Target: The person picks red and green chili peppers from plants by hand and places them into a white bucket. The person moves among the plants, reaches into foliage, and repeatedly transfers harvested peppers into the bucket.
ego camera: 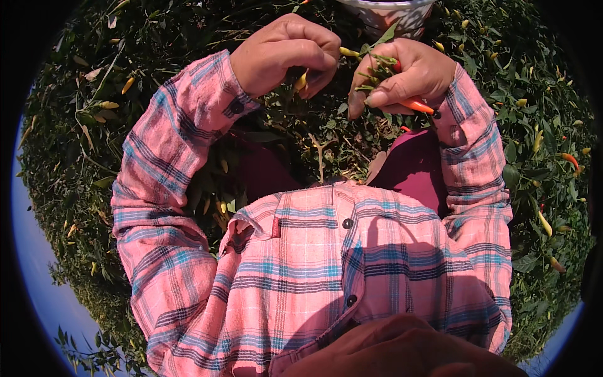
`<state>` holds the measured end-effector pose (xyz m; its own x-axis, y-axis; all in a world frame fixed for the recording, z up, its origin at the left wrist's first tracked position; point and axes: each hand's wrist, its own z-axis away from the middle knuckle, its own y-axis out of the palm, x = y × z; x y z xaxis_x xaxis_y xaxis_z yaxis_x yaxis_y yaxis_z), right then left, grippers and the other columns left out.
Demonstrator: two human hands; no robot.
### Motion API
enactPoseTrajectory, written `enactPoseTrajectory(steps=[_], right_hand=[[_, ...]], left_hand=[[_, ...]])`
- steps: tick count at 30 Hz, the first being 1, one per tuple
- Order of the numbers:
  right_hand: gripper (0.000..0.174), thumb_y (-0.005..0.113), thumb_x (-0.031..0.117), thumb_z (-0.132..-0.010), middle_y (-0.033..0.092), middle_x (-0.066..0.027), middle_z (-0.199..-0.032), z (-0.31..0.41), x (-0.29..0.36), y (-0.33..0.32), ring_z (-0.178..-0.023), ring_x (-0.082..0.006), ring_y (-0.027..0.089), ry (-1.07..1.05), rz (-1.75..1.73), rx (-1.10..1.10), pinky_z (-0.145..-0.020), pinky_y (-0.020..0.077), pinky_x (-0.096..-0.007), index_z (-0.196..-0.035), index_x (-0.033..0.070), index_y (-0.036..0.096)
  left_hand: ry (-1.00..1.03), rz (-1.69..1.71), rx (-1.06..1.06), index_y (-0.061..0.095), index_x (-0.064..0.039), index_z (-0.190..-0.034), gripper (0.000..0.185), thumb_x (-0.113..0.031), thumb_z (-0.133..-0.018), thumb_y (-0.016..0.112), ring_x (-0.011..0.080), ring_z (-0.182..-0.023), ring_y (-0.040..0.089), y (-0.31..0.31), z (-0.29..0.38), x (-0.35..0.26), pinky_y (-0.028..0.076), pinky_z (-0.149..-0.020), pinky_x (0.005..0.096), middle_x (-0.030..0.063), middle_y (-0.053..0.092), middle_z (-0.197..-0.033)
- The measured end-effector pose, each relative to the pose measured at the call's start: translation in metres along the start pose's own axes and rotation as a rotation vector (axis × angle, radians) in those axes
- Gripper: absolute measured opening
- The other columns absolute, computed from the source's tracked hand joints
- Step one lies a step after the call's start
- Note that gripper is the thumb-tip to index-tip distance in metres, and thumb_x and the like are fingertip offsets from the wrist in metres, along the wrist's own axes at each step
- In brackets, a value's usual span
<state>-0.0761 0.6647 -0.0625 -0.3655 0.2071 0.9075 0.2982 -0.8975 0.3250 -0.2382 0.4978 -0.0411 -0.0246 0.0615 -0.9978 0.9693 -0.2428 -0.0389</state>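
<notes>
My right hand (pixel 405 73) is closed around a bunch of picked chili peppers. Their green stems point left past the fingertips, and an orange-red chili pepper (pixel 417 104) sticks out below the palm. A green leaf (pixel 387 35) rises above the knuckles. To the left, my left hand (pixel 289 54) has its fingers curled, with a yellow chili pepper (pixel 300 82) in the curl below the thumb. The curled fingers partly hide that pepper. Another yellow chili pepper (pixel 348 52) shows between the two hands, close to the left knuckles.
A whitish bucket (pixel 391 21) stands just beyond my right hand, cut off by the top edge. Dense chili plants (pixel 527 103) surround me, bearing yellow, orange and red peppers. A bare forked stem (pixel 320 153) rises between my knees, above ground with dry litter.
</notes>
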Motion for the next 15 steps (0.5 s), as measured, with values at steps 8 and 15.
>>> enactPoseTrajectory(steps=[8,15], right_hand=[[0.029,0.071,0.011,-0.083,0.071,-0.0127,-0.099,0.003,0.002,0.008,-0.059,-0.0037,0.052,0.007,-0.114,-0.041,-0.05,0.0411,-0.0181,-0.106,-0.005,0.064],[0.039,0.07,0.02,-0.084,0.053,-0.0018,-0.059,0.0,0.0,-0.003,-0.046,-0.0059,0.045,-0.062,-0.078,0.148,-0.042,0.0326,-0.0207,-0.107,-0.012,0.066]], left_hand=[[0.07,0.069,-0.288,0.058,-0.003,-0.104,0.013,-0.01,-0.094,0.062,0.0046,-0.068,0.051,0.02,-0.008,0.023,0.04,-0.058,0.0219,-0.0008,0.057,-0.082],[-0.119,0.371,-0.404,0.054,-0.004,-0.091,0.01,-0.012,-0.097,0.056,0.0053,-0.057,0.048,0.002,0.003,0.027,0.037,-0.05,0.0216,-0.0015,0.053,-0.07]])
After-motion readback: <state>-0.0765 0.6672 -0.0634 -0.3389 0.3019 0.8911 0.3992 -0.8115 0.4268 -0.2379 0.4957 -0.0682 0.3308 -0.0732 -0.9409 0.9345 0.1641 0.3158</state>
